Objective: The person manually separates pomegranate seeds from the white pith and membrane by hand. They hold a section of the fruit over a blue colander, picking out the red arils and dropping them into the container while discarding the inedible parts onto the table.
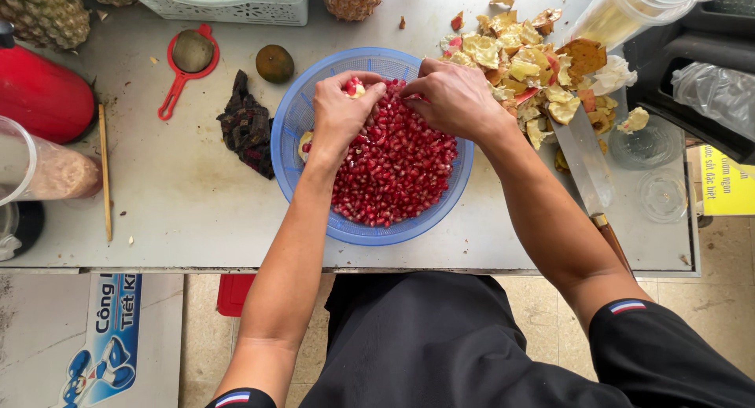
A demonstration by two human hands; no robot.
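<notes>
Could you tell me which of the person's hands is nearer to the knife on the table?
The right hand. It works over the blue basket just left of the knife, while the left hand sits farther away across the basket.

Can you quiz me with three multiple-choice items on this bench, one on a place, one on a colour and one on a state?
1. Where does the knife lie?
A. right of the basket
B. inside the basket
C. left of the red strainer

2. What colour is the basket that holds the pomegranate seeds?
A. green
B. blue
C. white

3. What are the hands doing?
A. resting flat on the table
B. gripping the knife
C. both working a pomegranate piece over the basket

Answers: 1 A, its blade lies beside the peel pile. 2 B, its mesh wall is blue. 3 C, the left hand and right hand meet over the seeds.
</notes>
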